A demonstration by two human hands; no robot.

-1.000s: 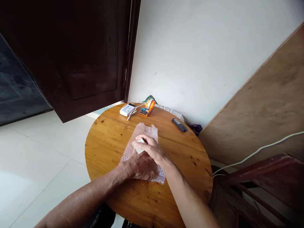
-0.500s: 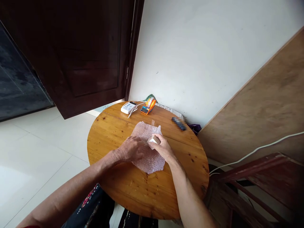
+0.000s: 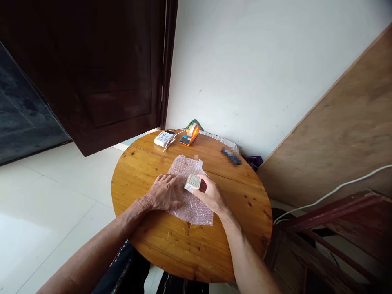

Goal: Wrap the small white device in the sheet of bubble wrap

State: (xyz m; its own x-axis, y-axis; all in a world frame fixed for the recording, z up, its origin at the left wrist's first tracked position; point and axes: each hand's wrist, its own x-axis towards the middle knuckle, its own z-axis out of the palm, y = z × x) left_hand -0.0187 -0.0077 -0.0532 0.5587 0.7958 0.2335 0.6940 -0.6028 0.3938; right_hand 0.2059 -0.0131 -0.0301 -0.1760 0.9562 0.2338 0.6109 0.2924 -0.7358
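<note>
A sheet of bubble wrap [image 3: 192,210] lies spread on the round wooden table [image 3: 171,249]. My right hand [image 3: 212,196] grips a small pale box [image 3: 194,181] between thumb and fingers, over the middle of the sheet. The box's printed top and a label on its near side show. Whether its underside touches the wrap I cannot tell. To the left, my left hand [image 3: 163,194] lies flat with fingers spread, on the left part of the bubble wrap and holding nothing.
Toward the back of the table are an orange tape dispenser [image 3: 190,135], a white device with a cable [image 3: 164,138] and a dark, partly blurred object [image 3: 231,156]. A dark door [image 3: 122,81] stands behind at left. A reddish wooden chair [image 3: 337,212] is at right.
My right hand has turned the box, so its printed face now points upward, and moved it slightly left. My left hand has shifted a little left and flattened onto the wrap.
</note>
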